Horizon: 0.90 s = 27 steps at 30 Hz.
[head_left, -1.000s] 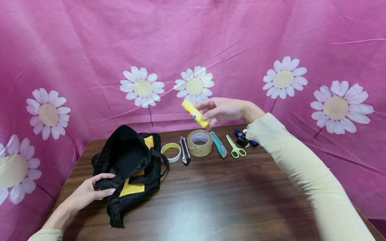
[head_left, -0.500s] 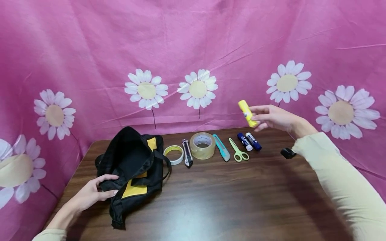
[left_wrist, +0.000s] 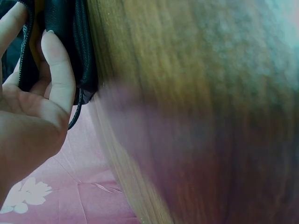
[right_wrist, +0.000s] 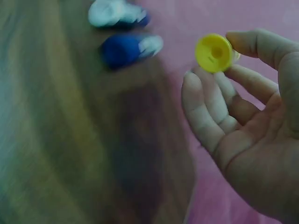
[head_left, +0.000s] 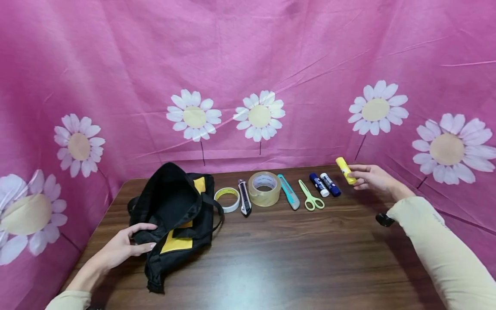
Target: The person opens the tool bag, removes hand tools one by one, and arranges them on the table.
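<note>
My right hand pinches a yellow glue stick between thumb and fingers, over the table's back right part. In the right wrist view the round yellow end of the glue stick faces the camera. Just left of it lie two blue-and-white glue sticks, side by side. At the left, my left hand grips the edge of a black bag with yellow patches, whose mouth gapes. The left wrist view has the thumb and fingers on either side of the zippered edge.
Along the back, left to right, lie a white tape roll, a dark-and-white box cutter, a clear packing tape roll, a teal box cutter and light green scissors. Pink flowered cloth hangs behind the wooden table.
My right hand has carried the yellow glue stick rightward from above the packing tape, then lowered it toward the table beside the blue glue sticks. The left hand keeps its grip on the bag.
</note>
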Motion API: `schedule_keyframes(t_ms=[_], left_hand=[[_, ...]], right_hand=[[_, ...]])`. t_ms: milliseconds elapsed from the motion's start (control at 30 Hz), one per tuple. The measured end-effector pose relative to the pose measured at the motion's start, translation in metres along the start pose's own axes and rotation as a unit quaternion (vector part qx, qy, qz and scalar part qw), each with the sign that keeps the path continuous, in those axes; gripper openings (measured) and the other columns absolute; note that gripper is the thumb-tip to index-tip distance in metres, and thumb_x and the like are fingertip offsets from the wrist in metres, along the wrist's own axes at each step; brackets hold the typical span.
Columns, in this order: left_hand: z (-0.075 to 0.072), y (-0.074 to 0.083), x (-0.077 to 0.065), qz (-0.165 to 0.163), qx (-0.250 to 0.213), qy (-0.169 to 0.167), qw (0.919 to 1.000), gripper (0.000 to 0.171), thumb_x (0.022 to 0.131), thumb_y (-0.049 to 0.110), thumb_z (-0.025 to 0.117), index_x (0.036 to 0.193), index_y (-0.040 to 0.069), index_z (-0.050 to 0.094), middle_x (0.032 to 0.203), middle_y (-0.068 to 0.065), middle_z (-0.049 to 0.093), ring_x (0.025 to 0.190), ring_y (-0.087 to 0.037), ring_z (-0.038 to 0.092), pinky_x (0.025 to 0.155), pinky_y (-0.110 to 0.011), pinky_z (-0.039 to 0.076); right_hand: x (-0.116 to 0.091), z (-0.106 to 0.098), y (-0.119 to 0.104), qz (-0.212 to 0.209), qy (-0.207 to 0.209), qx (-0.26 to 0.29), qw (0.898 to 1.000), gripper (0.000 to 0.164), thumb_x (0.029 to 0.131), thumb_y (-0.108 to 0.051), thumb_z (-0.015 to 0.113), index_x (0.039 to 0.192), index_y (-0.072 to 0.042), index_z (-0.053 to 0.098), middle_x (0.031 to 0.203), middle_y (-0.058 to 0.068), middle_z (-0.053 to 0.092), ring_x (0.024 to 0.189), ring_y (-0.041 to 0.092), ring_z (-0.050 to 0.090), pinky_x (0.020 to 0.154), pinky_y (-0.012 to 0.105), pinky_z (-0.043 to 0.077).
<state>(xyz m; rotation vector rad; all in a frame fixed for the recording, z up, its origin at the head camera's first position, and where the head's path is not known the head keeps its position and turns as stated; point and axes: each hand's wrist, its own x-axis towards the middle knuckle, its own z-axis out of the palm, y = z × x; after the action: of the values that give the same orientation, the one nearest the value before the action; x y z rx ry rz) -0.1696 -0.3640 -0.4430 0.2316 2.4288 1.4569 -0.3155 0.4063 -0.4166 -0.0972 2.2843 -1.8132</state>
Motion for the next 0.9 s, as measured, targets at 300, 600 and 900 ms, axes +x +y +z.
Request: schedule_keyframes(t_ms=[300,600,900], left_hand=[[0.001,-0.001,0.000,0.015,-0.005,-0.004,0.9999,0.057,0.093,0.017,0.075,0.140,-0.001,0.050,0.082,0.003,0.065,0.069,-0.014,0.062,0.064,-0.030,0.052],[-0.002,-0.001,0.000,0.029,-0.010,0.002,0.9995,0.055,0.094,0.013,0.074,0.140,-0.003,0.049,0.080,0.002,0.064,0.066,-0.012,0.061,0.061,-0.029,0.051],[0.000,-0.003,0.001,0.016,-0.019,-0.005,0.9997,0.057,0.094,0.014,0.074,0.142,-0.003,0.048,0.090,-0.002,0.068,0.075,-0.012,0.064,0.066,-0.029,0.053]], right_hand=[[0.003,0.001,0.044,0.021,0.065,-0.095,0.993,0.066,0.102,-0.023,0.064,0.147,0.016,0.035,0.092,-0.004,0.067,0.074,0.013,0.068,0.070,0.030,0.060],[0.005,0.007,0.054,0.006,0.088,-0.138,0.987,0.068,0.099,-0.032,0.069,0.143,0.013,0.045,0.099,-0.006,0.068,0.080,0.002,0.065,0.072,0.022,0.057],[0.006,0.008,0.060,0.005,0.086,-0.152,0.985,0.068,0.100,-0.034,0.066,0.145,0.013,0.044,0.103,-0.004,0.068,0.082,-0.001,0.064,0.073,0.021,0.056]])
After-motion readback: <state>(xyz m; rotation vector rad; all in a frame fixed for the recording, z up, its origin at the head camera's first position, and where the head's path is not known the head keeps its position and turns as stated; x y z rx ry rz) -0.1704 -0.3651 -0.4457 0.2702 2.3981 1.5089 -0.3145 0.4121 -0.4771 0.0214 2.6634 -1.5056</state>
